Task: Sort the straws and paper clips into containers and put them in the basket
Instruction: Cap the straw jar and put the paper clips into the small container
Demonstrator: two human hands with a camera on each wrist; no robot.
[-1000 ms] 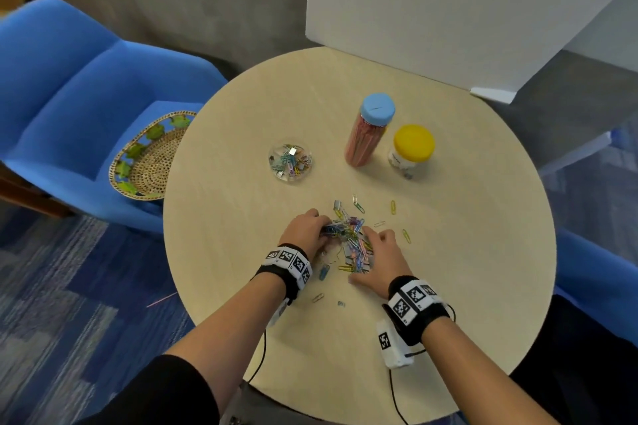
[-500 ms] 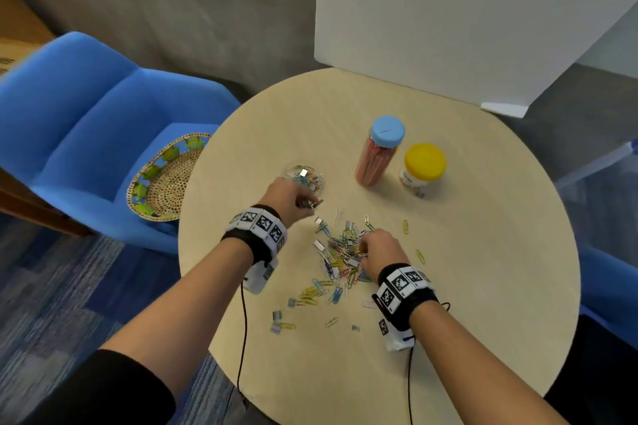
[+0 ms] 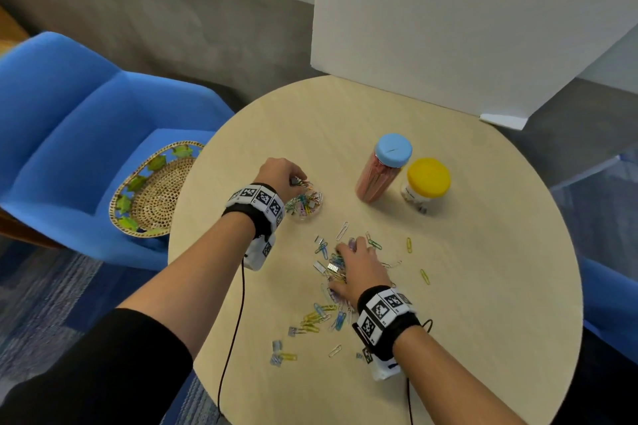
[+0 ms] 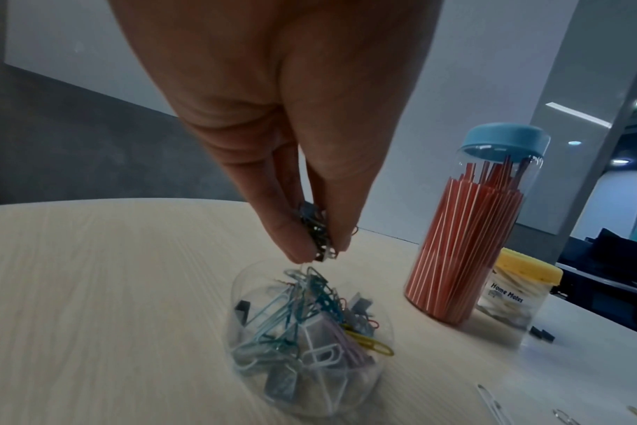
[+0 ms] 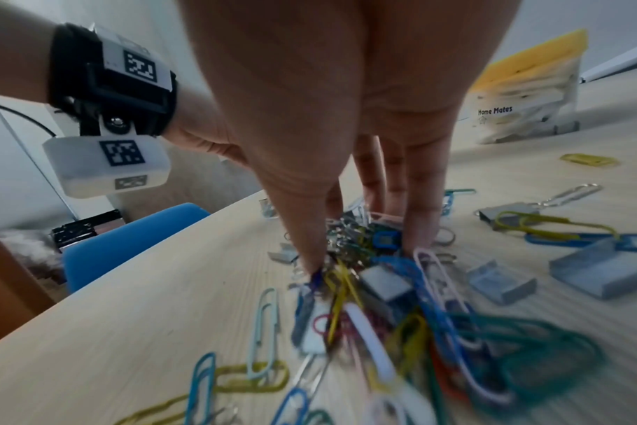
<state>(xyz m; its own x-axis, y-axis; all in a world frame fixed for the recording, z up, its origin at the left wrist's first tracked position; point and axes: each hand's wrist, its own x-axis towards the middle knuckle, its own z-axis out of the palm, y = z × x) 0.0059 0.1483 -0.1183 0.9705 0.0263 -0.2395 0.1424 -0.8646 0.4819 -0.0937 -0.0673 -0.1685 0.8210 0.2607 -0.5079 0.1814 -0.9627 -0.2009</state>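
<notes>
Pinched coloured wire paper clips (image 4: 318, 238) above small clear plastic bowl (image 4: 306, 342) for dropping, left fingers (image 4: 291, 238) clamped; right fingers (image 5: 310, 244) closing round bench (image 3: 483, 286) pile (image 5: 375, 276).

Basket (image 3: 152, 197): right side hidden behind table (image 3: 483, 286) edge. Right hand (image 3: 362, 269) covers middle of clip pile (image 3: 331, 269); in right wrist view nearest clips (image 5: 400, 359) are motion-blurred, can't count. Left hand (image 4: 291, 129) pinches dark clump (image 4: 318, 235), too dark/small to tell what kind. Yellow-lid jar (image 4: 520, 296): contents unclear, partly behind straw jar (image 4: 466, 230).
</notes>
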